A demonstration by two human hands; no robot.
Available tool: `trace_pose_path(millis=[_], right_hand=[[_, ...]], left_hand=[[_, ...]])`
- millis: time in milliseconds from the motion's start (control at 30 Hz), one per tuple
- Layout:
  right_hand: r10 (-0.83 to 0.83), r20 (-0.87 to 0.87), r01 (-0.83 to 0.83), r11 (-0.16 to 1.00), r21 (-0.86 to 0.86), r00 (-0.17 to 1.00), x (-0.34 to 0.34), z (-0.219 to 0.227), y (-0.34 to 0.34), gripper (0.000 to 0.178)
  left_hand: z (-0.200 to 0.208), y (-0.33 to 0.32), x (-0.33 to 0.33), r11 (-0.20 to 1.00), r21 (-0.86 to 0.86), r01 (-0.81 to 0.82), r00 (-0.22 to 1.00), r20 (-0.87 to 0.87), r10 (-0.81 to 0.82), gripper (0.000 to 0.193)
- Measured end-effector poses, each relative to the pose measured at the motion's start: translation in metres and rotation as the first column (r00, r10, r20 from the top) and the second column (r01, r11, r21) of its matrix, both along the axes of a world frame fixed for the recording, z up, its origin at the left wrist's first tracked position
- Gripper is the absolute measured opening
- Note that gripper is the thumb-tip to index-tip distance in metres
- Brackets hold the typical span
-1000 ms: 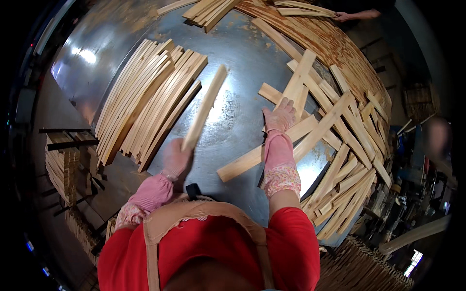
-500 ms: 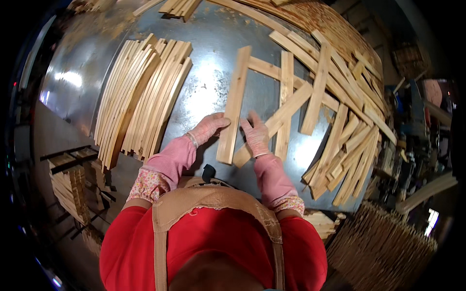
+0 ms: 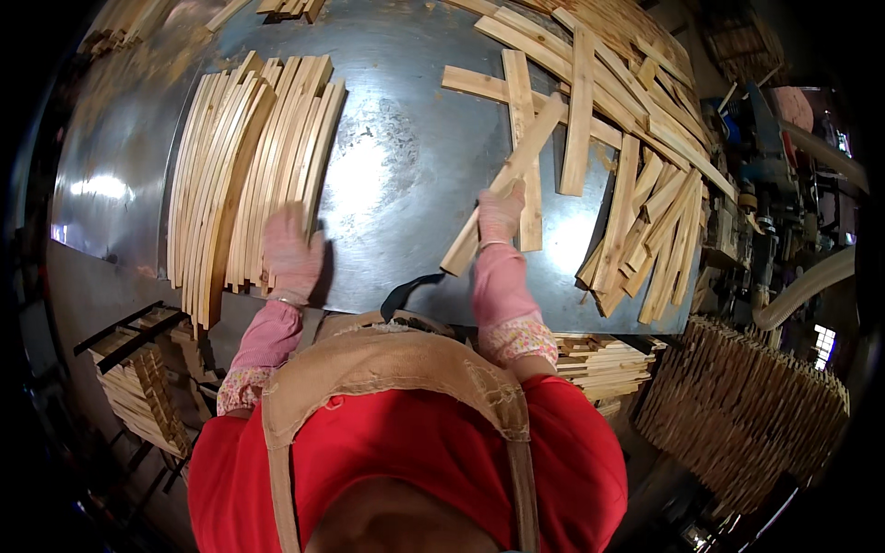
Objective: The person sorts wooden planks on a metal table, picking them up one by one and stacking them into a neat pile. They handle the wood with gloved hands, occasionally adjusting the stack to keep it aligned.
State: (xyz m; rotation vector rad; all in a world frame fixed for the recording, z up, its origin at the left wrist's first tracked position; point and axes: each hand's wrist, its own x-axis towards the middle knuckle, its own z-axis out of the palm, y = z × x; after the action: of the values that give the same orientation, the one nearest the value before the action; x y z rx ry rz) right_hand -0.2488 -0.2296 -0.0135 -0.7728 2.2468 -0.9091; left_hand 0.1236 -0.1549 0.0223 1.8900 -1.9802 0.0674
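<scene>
My left hand (image 3: 293,256), in a pale pinkish glove, rests against the near right end of a row of wooden slats (image 3: 293,138) standing side by side. Its fingers are stretched out and the thumb is apart. My right hand (image 3: 501,212), gloved alike, is closed around a diagonal wooden slat (image 3: 536,134) near its lower part. This slat lies across an upright slat (image 3: 519,92) and reaches toward a crosswise slat (image 3: 475,84). The fingertips under the held slat are partly hidden.
A metal tabletop (image 3: 387,184) carries the wood. Loose slats (image 3: 645,230) lie heaped at the right, with longer boards (image 3: 599,88) beyond them. Below the table's left edge stands a rack of stacked wood (image 3: 143,387); a large bundle of sticks (image 3: 742,405) stands at lower right.
The slat that stood between my hands has gone from there. My left hand has moved left to the row; my right hand has taken hold of the diagonal slat.
</scene>
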Motion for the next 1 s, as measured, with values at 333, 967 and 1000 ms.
trace_pose_path(millis=[333,967,1000], right_hand=[[0.409,-0.231,-0.439,0.893,-0.097,0.883,-0.004,-0.009,-0.004,0.058],[0.682,0.269,-0.685,0.722,-0.097,0.68,0.078,-0.036,0.01,0.052],[0.677,0.322,-0.703,0.71,-0.045,0.662,0.112,-0.001,0.007,0.054]], left_hand=[[-0.001,-0.027,-0.106,0.506,0.694,0.512,0.423,-0.716,0.555,0.065],[-0.02,0.021,-0.037,0.758,0.633,-0.158,0.91,-0.204,0.361,0.054],[-0.019,0.022,-0.05,0.734,0.672,-0.101,0.916,-0.224,0.332,0.053]])
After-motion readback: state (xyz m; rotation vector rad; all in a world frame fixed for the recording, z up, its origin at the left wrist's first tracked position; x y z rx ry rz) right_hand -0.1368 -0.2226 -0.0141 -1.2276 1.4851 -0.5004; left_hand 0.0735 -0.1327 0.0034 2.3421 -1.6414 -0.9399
